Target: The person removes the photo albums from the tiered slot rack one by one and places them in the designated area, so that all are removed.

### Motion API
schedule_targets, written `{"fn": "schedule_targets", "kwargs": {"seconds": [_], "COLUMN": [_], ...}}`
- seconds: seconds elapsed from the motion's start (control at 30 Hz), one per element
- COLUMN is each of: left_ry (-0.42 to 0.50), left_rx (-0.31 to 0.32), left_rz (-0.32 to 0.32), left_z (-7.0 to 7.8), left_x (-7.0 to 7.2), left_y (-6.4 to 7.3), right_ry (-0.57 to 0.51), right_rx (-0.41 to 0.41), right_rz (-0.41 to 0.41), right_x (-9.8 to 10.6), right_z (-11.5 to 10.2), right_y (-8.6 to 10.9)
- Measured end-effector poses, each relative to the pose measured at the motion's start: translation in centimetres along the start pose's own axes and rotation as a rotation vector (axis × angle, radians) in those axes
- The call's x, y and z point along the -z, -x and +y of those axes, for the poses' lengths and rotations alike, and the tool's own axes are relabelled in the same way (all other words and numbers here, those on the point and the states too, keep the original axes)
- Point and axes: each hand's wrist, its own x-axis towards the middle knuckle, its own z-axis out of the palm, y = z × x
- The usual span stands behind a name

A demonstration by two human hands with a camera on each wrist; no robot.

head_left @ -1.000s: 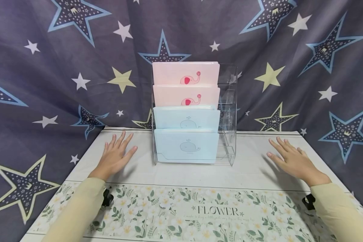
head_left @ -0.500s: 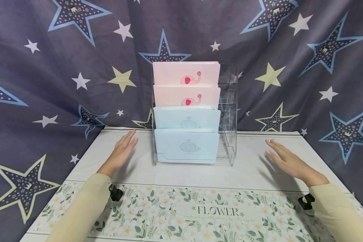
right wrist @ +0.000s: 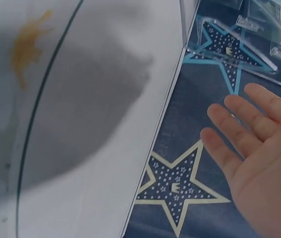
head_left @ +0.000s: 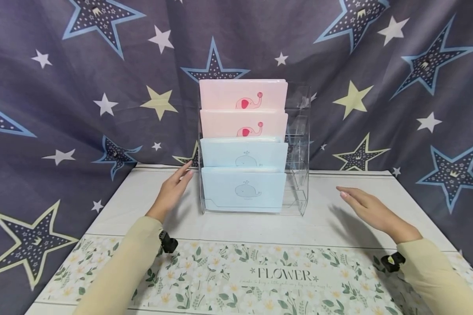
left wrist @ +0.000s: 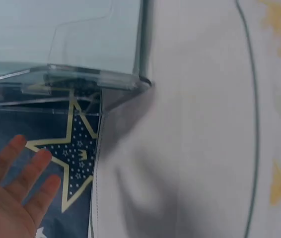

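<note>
A clear acrylic tiered rack (head_left: 298, 175) stands at the back middle of the table. Two tiers of pink folders (head_left: 224, 94) with a red elephant fill its upper part. Below them sit two tiers of light blue folders (head_left: 220, 186) with a whale. Just left of the rack, the left hand (head_left: 170, 192) is raised with straight fingers, apart from it and holding nothing. Farther off on the right side, the right hand (head_left: 372, 212) hovers over the table with its fingers extended. Both wrist views show spread fingers, with the rack's clear edge (left wrist: 125, 79) beyond the left ones.
A white tablecloth (head_left: 240, 229) with a floral band lettered FLOWER (head_left: 284, 274) covers the table. Behind and at both sides hangs a dark curtain (head_left: 134, 65) with stars. Black wrist cameras (head_left: 167, 242) sit under both sleeves. The rack's right part shows bare transparent shelves.
The left hand has moved right and forward, close to the rack's left side, and turned its palm inward. The right hand has turned likewise and shifted slightly left. The rack and folders stay put.
</note>
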Motion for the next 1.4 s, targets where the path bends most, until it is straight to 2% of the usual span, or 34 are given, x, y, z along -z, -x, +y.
{"fn": "schedule_targets", "kwargs": {"seconds": [0.13, 0.4, 0.73, 0.97, 1.4], "left_ry": [0.023, 0.090, 0.081, 0.113, 0.223], "left_rx": [0.001, 0.011, 0.020, 0.010, 0.029], "left_rz": [0.028, 0.046, 0.113, 0.120, 0.115], "left_z": [0.8, 1.5, 1.6, 1.4, 1.1], "left_x": [-0.6, -1.3, -2.0, -2.3, -3.1], "left_y": [-0.4, -1.2, -1.7, -1.8, -1.8], "right_ry": [-0.013, -0.050, -0.131, -0.191, -0.412], "right_rx": [0.033, 0.088, 0.175, 0.168, 0.130], "right_rz": [0.022, 0.083, 0.081, 0.050, -0.033], "right_x": [-0.2, -0.8, -2.0, -3.3, -6.0], "right_z": [-0.7, -2.1, -4.2, -5.6, -7.3], "right_y": [-0.3, -1.3, -3.0, -4.4, -6.6]}}
